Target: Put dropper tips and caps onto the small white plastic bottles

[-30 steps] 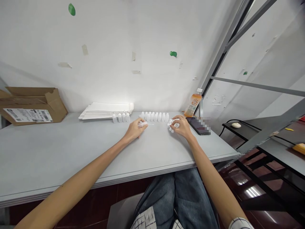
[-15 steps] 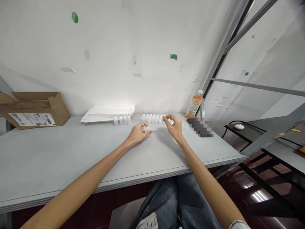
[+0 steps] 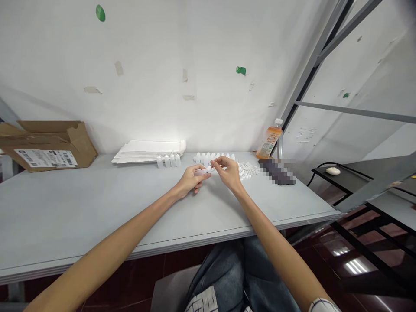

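near the middle of the frame the left hand (image 3: 191, 180) is closed around a small white bottle (image 3: 202, 172), holding it on its side just above the table (image 3: 97, 203) with the tip pointing right, which seems meant to turn that end toward the other hand. the right hand (image 3: 229, 174) meets it there, thumb and forefinger pinched narrow on the bottle's tip; whether a cap sits between them is too small to tell. a row (image 3: 215, 156) of like bottles stands upright just behind the hands and a heap (image 3: 248, 169) of small white parts lies just right of them, probably for easy reach.
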### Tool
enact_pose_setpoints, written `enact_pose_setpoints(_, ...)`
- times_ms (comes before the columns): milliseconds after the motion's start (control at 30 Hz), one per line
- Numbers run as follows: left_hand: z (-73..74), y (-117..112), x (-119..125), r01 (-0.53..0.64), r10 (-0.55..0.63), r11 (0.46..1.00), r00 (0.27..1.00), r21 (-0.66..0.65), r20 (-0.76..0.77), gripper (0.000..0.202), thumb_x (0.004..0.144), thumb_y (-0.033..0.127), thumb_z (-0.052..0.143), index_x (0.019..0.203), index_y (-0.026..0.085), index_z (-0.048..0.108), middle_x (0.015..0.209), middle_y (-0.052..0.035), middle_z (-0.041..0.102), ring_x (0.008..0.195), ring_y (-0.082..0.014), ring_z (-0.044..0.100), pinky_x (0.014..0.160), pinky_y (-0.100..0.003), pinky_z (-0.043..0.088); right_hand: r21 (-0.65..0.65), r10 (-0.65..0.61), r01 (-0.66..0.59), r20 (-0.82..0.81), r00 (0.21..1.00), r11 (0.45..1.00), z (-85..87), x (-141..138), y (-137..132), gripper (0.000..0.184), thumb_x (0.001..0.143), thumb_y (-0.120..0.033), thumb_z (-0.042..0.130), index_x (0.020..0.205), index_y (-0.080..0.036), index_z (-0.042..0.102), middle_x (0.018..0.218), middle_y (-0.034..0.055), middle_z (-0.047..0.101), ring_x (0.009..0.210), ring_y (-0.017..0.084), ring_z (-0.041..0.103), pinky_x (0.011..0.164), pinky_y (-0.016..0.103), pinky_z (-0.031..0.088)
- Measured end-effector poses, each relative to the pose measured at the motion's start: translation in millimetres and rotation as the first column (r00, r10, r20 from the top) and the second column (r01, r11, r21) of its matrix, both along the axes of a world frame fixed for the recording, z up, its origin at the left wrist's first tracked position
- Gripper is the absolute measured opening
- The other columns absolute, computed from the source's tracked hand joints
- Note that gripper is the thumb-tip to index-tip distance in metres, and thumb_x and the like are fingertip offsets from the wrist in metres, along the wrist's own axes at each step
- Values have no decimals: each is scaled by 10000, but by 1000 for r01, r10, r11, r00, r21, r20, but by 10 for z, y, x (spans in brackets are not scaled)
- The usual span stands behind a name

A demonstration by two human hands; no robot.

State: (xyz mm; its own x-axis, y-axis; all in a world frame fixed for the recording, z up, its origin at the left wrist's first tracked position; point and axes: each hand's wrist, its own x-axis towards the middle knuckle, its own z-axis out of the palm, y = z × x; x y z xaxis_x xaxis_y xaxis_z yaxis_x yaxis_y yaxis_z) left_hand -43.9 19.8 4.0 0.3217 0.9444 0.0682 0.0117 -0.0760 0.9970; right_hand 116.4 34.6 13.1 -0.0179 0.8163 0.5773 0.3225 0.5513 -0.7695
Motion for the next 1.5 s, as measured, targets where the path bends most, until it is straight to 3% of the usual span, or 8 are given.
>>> enact_pose_setpoints(200,-14,-1,-18,105,-104,994,994,-29,39,413,691,444,773,902,185,530,480,118,334,356,-32,315,322,-166,377,-40,63,-64,-25,998,997,-9,11,-8,194,769,-384,659,707,-203,630,743,27,683,718,179,643,696,316,490)
enact_pose_setpoints(300,-39,17,-33,162,-159,985,986,-61,46,416,710,461,758,918,190,520,461,126,313,345,-37,303,328,-185,405,-97,129,-134,-63,990,986,-10,46,-1,189,730,-369,697,791,-195,654,721,21,675,689,168,634,669,305,494)
enact_pose_setpoints(400,-40,23,-31,228,-219,967,972,-117,79,423,731,522,720,892,189,515,498,121,297,338,-41,310,318,-214,429,-163,208,-219,-82,975,962,10,99,2,234,730,-372,694,872,-187,688,732,26,678,681,160,622,648,299,499)
enact_pose_setpoints(500,-12,12,-22,259,-243,952,964,-163,110,453,761,603,647,865,177,533,539,108,276,341,-45,329,319,-233,447,-209,265,-281,-100,959,937,47,146,-9,232,739,-399,681,828,-187,714,767,37,684,709,161,620,628,291,507)
enact_pose_setpoints(700,10,10,-31,193,-174,960,979,-204,107,566,788,722,499,786,160,563,530,98,232,339,-43,281,302,-216,404,-253,336,-359,-133,933,898,81,175,-36,263,682,-430,735,768,-181,728,753,40,692,719,166,624,608,282,513)
enact_pose_setpoints(967,-24,44,-36,110,-88,973,989,-205,115,569,787,729,490,701,169,543,497,103,201,321,-44,252,278,-201,350,-277,406,-415,-92,909,866,80,188,-56,270,683,-405,748,811,-167,746,753,43,695,719,166,622,628,295,508)
enact_pose_setpoints(1300,-60,46,-52,16,-14,991,1000,-130,18,592,788,738,473,677,160,525,462,102,210,313,-52,279,260,-196,345,-251,335,-308,74,939,918,28,135,-61,322,731,-472,699,744,-151,712,729,54,688,611,149,599,573,287,505)
enact_pose_setpoints(1500,-70,37,-19,-20,18,994,1000,-103,-16,576,824,702,462,661,152,509,451,104,215,300,-53,296,249,-190,335,-250,331,-285,165,929,925,-77,93,-23,414,843,-528,549,662,-158,589,653,37,621,552,139,567,522,268,479)
